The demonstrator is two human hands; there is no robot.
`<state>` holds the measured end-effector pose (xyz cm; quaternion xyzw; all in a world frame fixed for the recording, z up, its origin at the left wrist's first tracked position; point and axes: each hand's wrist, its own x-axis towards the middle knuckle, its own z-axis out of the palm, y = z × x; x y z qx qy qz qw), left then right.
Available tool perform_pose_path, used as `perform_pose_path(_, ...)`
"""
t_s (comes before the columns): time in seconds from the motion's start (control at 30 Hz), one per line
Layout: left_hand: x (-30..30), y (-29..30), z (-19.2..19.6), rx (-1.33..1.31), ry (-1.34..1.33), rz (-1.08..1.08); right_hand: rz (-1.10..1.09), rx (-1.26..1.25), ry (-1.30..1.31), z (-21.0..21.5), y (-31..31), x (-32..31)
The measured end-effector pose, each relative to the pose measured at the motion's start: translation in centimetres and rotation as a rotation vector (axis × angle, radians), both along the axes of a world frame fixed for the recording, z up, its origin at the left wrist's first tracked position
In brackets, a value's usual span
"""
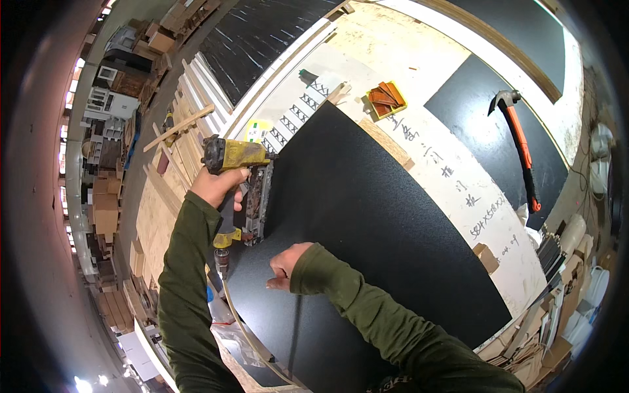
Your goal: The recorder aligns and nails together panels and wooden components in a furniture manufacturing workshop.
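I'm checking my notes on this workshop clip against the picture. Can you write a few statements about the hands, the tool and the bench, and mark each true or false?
1. The left hand grips a yellow nail gun. True.
2. The right hand holds the hammer. False: the hammer lies apart on the far side of the bench, and the right hand rests on the black board.
3. The hammer has an orange handle. True.
4. An air hose runs from the bottom of the nail gun. True.
5. The small yellow tray sits on the black board. False: it sits on the pale bench top beyond it.
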<state>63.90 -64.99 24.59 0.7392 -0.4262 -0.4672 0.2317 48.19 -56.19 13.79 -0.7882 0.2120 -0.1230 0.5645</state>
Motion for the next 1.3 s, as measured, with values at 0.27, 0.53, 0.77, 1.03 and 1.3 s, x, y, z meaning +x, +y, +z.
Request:
perform_pose_path(0.27,-0.4,-1.2,-0.6,0.033,-0.011,-0.052,0.012,0.043,-0.004,0.2,-0.4,0.0)
perform_pose_path(0.53,-0.9,-1.2,-0.9,0.035,0.001,-0.048,0.139,0.089,0.120,1.2,-1.1,-0.6)
perform_pose_path(0.77,-0.9,-0.8,-0.8,0.048,-0.015,-0.055,0.139,0.103,0.112,1.6,-0.8,-1.0)
perform_pose_path(1.03,-1.3,-1.0,-0.2,0.050,-0.039,-0.021,0.045,0.043,0.037,0.9,-0.5,-0.5)
perform_pose_path(1.3,-2.5,-2.2,-0.2,0.019,-0.017,-0.055,0.107,0.076,0.092,1.0,-0.7,-0.8)
